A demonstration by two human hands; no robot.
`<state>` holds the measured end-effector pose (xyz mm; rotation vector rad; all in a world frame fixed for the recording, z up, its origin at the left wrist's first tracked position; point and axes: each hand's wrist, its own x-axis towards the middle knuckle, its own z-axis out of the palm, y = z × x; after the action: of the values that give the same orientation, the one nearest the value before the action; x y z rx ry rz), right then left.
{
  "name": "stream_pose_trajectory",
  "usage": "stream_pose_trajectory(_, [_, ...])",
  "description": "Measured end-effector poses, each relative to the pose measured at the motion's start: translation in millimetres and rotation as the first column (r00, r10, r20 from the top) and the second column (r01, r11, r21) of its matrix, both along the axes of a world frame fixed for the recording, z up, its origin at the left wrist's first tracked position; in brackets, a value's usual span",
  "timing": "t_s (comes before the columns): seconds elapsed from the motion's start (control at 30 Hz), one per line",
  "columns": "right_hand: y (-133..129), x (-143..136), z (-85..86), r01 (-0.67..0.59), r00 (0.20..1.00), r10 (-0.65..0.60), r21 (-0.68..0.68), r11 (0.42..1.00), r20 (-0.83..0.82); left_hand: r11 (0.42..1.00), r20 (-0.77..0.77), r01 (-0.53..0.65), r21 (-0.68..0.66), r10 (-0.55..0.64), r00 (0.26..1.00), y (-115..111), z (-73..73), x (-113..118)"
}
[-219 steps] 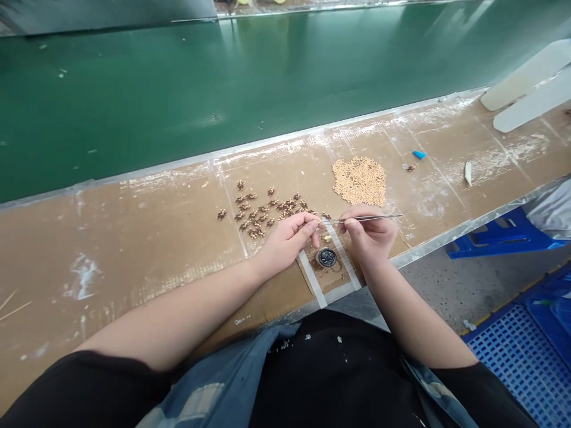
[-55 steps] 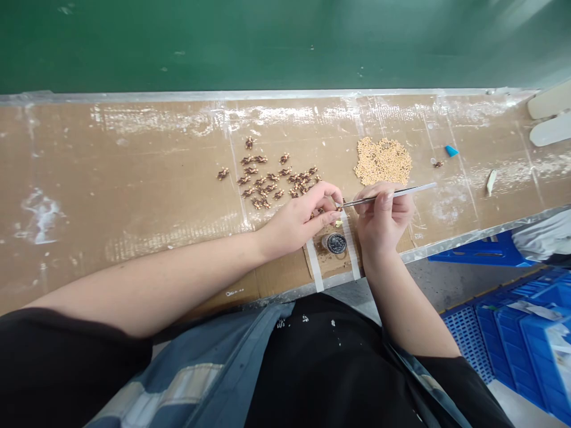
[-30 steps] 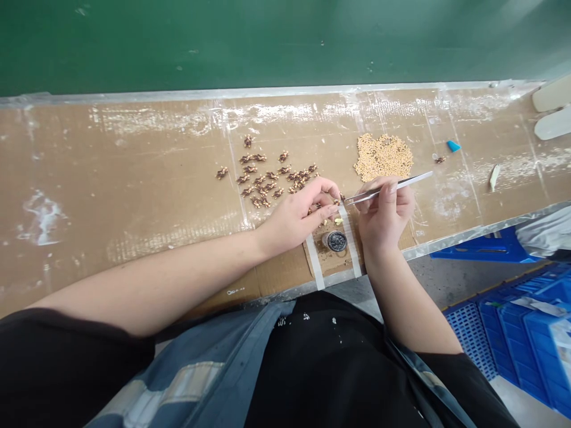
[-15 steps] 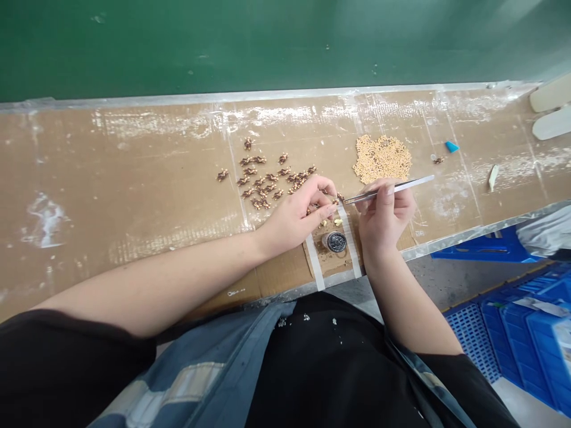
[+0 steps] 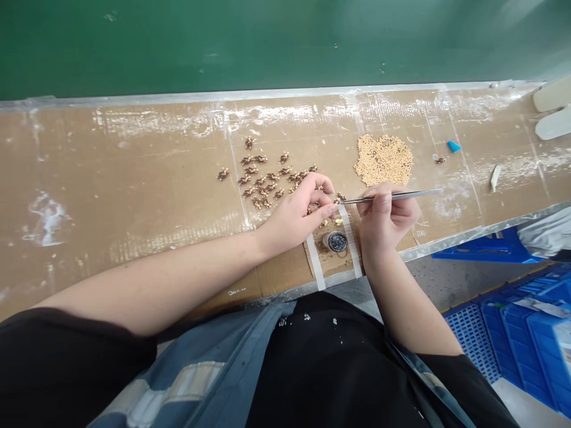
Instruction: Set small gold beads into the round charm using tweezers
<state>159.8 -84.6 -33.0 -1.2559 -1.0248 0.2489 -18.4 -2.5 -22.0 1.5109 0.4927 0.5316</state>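
Observation:
My right hand [image 5: 387, 217] grips metal tweezers [image 5: 401, 195], whose tips point left toward my left fingertips. My left hand [image 5: 297, 214] has its thumb and index finger pinched around a small brown-and-tan piece [image 5: 336, 202], mostly hidden by the fingers. Several similar brown-and-tan pieces [image 5: 272, 177] lie on the cardboard left of and behind my left hand. Behind my right hand is a pile of small tan beads [image 5: 383, 159]. A small round pot with dark contents [image 5: 337, 241] stands between two white tape strips, with pale yellow bits [image 5: 339, 222] behind it.
Cardboard [image 5: 134, 178] covers the work surface, with a green panel [image 5: 223, 47] along its back. To the right lie a blue piece [image 5: 454, 146], a single brown piece [image 5: 439, 160] and a whitish strip [image 5: 495, 177]. Blue crates [image 5: 513, 339] stand below the right edge.
The tweezers have turned flatter, and their tips have moved slightly left, closer to my left fingertips. My right hand has shifted a little. My left hand has barely moved.

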Motion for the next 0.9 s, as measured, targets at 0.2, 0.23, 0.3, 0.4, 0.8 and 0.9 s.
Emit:
stream_pose_trajectory(0.2, [2, 0, 0.3, 0.005, 1.0, -0.005, -0.02, 1.0, -0.001, 1.0, 0.002, -0.002, -0.002, 0.002, 1.0, -1, 0.1, -1])
stream_pose_trajectory(0.23, [3, 0, 0.2, 0.018, 1.0, -0.018, -0.025, 1.0, -0.005, 1.0, -0.003, -0.004, -0.006, 0.004, 1.0, 0, -0.1, -1])
stream_pose_trajectory(0.3, [4, 2, -0.4, 0.06, 0.998, -0.061, -0.036, 0.998, -0.011, 1.0, -0.013, -0.025, -0.014, 0.025, 1.0, 0, -1.3, -1])
stream_pose_trajectory(0.4, [2, 7, -2.2, 0.106, 0.994, -0.108, -0.074, 0.992, -0.02, 0.993, 0.03, -0.093, -0.071, 0.095, 0.995, 1, -4.8, 0])
stream_pose_trajectory(0.8, [-4, 14, -5.5, 0.109, 0.99, -0.066, -0.378, 0.92, 0.124, 0.916, 0.159, -0.108, -0.387, 0.181, 0.971, 0, 8.9, 2])
stream_pose_trajectory(0.9, [-4, 15, -8.1, 0.127, 0.986, -0.079, -0.363, 0.923, 0.144, 0.875, 0.149, -0.117, -0.469, 0.209, 0.967, 3, 8.5, 5])
